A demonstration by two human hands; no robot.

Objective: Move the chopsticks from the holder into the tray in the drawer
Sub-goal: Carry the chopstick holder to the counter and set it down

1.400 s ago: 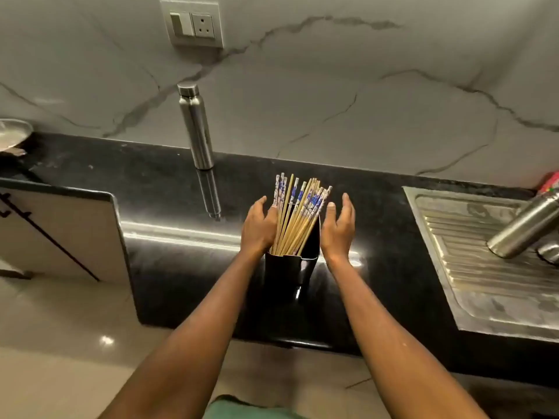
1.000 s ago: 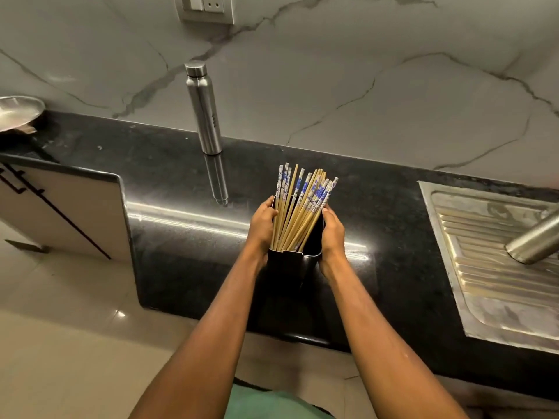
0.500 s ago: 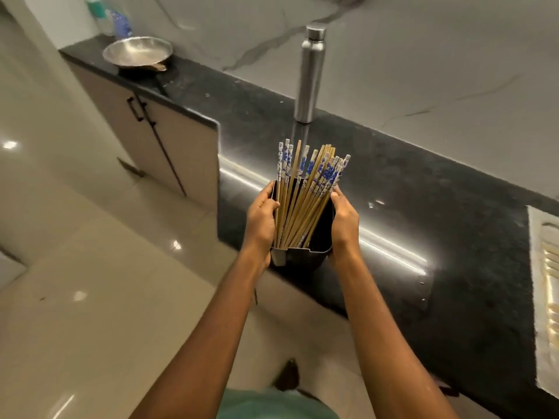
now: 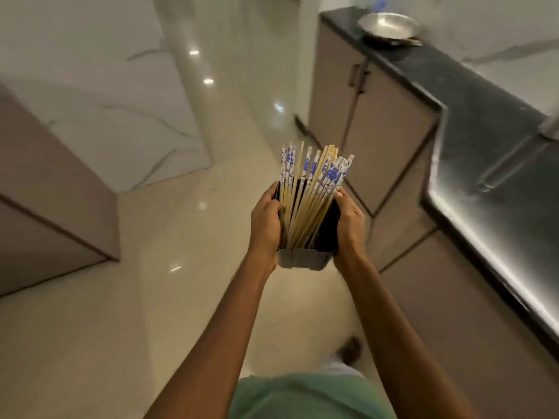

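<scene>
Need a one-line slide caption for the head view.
Left hand and right hand hold the holder of chopsticks above the floor.

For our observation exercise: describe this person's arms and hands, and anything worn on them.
The left forearm and right forearm are bare; no sleeves are in view. The left hand and right hand wear no gloves, and no watch, ring or band shows. A pale green cloth garment appears at the bottom edge.

One wide-angle view, worn on the person's head, looks forward and steeply down along both forearms. The left grip (image 4: 266,225) and right grip (image 4: 349,225), round a dark square plastic holder (image 4: 302,262), sit close, mid-frame. The glossy cream floor (image 4: 106,328) fills the left and the black stone surface (image 4: 490,152) the right (edges bowed and blurred).
</scene>
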